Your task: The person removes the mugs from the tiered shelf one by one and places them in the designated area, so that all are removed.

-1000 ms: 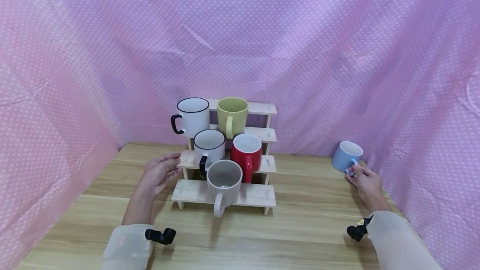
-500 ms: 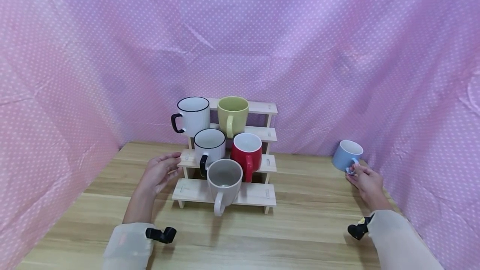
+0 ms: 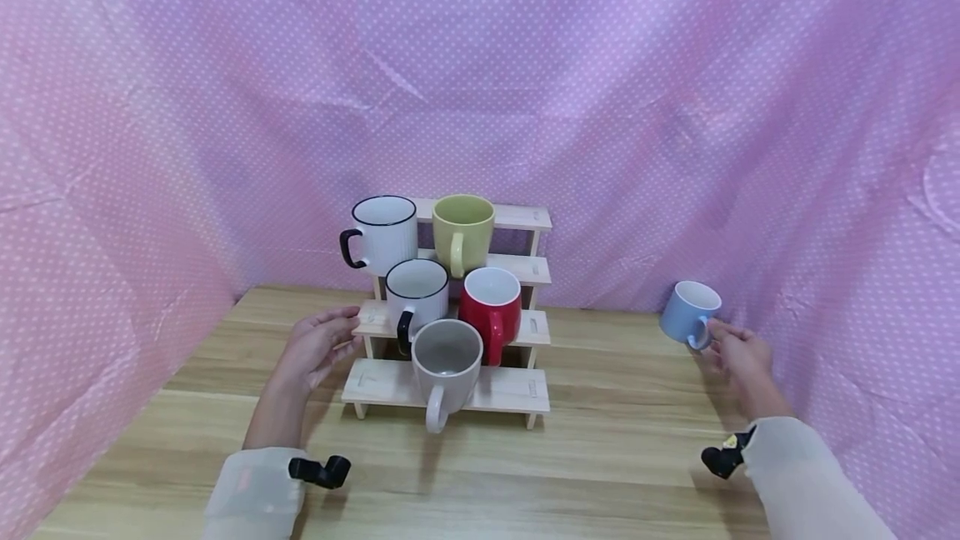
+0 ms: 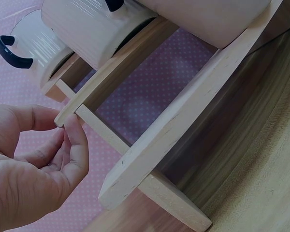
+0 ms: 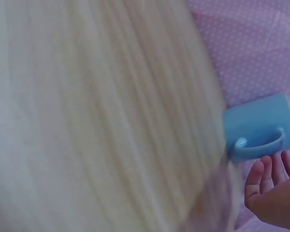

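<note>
My left hand [image 3: 318, 348] pinches the left end of a shelf on the stepped wooden rack [image 3: 378, 382]; in the left wrist view, thumb and fingers meet at that shelf end [image 4: 70, 110]. At the table's back right corner stands a light blue mug [image 3: 681, 317], upright, its handle towards me. My right hand [image 3: 742, 357] is beside that handle with relaxed fingers [image 5: 266, 176]; a fingertip may still touch it. On the rack are two white mugs with black handles, one at the upper left [image 3: 390, 244] and one lower [image 3: 420, 307], plus a yellow-green mug [image 3: 472, 244], a red mug [image 3: 507, 315] and a grey mug [image 3: 450, 373].
The rack stands left of centre on a wood-grain table [image 3: 615, 440]. Pink dotted cloth [image 3: 630, 148] hangs behind and along both sides, close behind the blue mug. A black wrist mount [image 3: 322, 472] sits on each sleeve.
My right hand has loosened from the blue mug's handle and drawn slightly back to the right. The mug stays in place. My left hand keeps its pinch on the rack.
</note>
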`<action>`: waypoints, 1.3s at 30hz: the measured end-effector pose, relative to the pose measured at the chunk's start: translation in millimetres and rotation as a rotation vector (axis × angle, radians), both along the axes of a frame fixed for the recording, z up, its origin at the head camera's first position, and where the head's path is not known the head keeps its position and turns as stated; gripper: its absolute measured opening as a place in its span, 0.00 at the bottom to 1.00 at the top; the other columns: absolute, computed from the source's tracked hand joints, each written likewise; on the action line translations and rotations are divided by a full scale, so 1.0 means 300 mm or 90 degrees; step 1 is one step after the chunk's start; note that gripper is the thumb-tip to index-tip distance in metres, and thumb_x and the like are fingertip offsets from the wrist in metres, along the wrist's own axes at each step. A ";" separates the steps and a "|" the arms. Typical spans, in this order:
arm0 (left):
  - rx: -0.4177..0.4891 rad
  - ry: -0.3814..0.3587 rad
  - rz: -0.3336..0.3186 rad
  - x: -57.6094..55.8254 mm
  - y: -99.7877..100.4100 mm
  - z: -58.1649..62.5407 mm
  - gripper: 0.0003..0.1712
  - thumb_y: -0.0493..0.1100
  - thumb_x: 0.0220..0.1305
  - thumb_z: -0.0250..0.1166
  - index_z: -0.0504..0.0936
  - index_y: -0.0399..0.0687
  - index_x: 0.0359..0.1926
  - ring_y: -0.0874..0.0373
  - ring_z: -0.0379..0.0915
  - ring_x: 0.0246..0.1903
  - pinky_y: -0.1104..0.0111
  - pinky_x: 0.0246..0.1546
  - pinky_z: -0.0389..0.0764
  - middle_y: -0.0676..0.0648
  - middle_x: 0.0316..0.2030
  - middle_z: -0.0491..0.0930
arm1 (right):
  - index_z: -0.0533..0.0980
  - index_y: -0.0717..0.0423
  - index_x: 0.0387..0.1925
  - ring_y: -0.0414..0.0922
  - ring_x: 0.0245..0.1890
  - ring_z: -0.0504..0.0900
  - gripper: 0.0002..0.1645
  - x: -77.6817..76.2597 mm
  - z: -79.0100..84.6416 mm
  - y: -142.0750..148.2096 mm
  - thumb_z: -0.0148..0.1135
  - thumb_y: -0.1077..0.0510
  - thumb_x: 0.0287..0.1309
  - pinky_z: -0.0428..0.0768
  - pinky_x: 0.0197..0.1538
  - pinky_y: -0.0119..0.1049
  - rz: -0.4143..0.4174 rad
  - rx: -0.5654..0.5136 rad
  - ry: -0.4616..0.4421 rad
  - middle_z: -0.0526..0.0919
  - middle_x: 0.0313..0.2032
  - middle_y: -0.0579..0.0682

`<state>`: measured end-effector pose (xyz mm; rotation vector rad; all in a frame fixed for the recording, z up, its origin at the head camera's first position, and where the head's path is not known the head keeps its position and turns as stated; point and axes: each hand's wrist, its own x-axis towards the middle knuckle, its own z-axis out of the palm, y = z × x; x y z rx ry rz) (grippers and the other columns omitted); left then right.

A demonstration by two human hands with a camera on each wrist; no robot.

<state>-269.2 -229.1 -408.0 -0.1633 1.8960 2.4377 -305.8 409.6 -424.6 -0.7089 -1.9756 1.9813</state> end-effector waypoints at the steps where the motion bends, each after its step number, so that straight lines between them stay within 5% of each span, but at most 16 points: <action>1: 0.001 0.000 0.001 0.000 0.001 0.001 0.20 0.32 0.75 0.57 0.72 0.29 0.64 0.62 0.79 0.37 0.73 0.45 0.86 0.50 0.43 0.78 | 0.81 0.44 0.30 0.35 0.27 0.81 0.09 -0.002 0.009 0.001 0.66 0.55 0.68 0.85 0.29 0.28 0.002 0.012 0.007 0.81 0.25 0.37; 8: -0.001 -0.002 0.002 0.002 -0.001 0.004 0.20 0.32 0.75 0.57 0.73 0.29 0.63 0.63 0.79 0.37 0.73 0.45 0.87 0.51 0.43 0.79 | 0.82 0.48 0.36 0.32 0.31 0.79 0.06 -0.018 0.081 -0.016 0.63 0.53 0.70 0.85 0.33 0.23 0.015 0.181 0.033 0.78 0.26 0.31; 20: -0.013 -0.004 0.000 0.006 -0.005 0.006 0.22 0.32 0.75 0.56 0.70 0.28 0.66 0.63 0.79 0.38 0.73 0.46 0.86 0.50 0.44 0.79 | 0.79 0.50 0.38 0.29 0.30 0.81 0.04 -0.035 0.208 -0.138 0.65 0.54 0.69 0.84 0.32 0.22 0.092 0.181 0.120 0.82 0.26 0.30; 26: -0.007 -0.004 0.002 0.006 -0.005 0.004 0.21 0.32 0.75 0.56 0.71 0.29 0.65 0.63 0.79 0.38 0.73 0.46 0.86 0.50 0.44 0.78 | 0.77 0.65 0.50 0.28 0.32 0.80 0.17 -0.033 0.258 -0.227 0.64 0.54 0.71 0.83 0.34 0.21 0.155 0.245 0.144 0.81 0.28 0.28; 31: -0.007 -0.001 0.000 0.007 -0.007 0.001 0.21 0.32 0.75 0.56 0.71 0.30 0.65 0.63 0.78 0.38 0.73 0.46 0.86 0.50 0.45 0.77 | 0.74 0.71 0.58 0.29 0.36 0.80 0.29 -0.032 0.296 -0.304 0.63 0.49 0.71 0.84 0.40 0.20 0.205 0.313 0.144 0.82 0.35 0.36; 39: -0.007 -0.002 -0.003 0.008 -0.006 0.004 0.22 0.33 0.75 0.56 0.69 0.28 0.66 0.63 0.78 0.39 0.73 0.47 0.86 0.50 0.47 0.76 | 0.77 0.64 0.55 0.38 0.40 0.80 0.24 -0.037 0.324 -0.406 0.61 0.48 0.73 0.84 0.43 0.25 0.305 0.427 0.191 0.83 0.48 0.58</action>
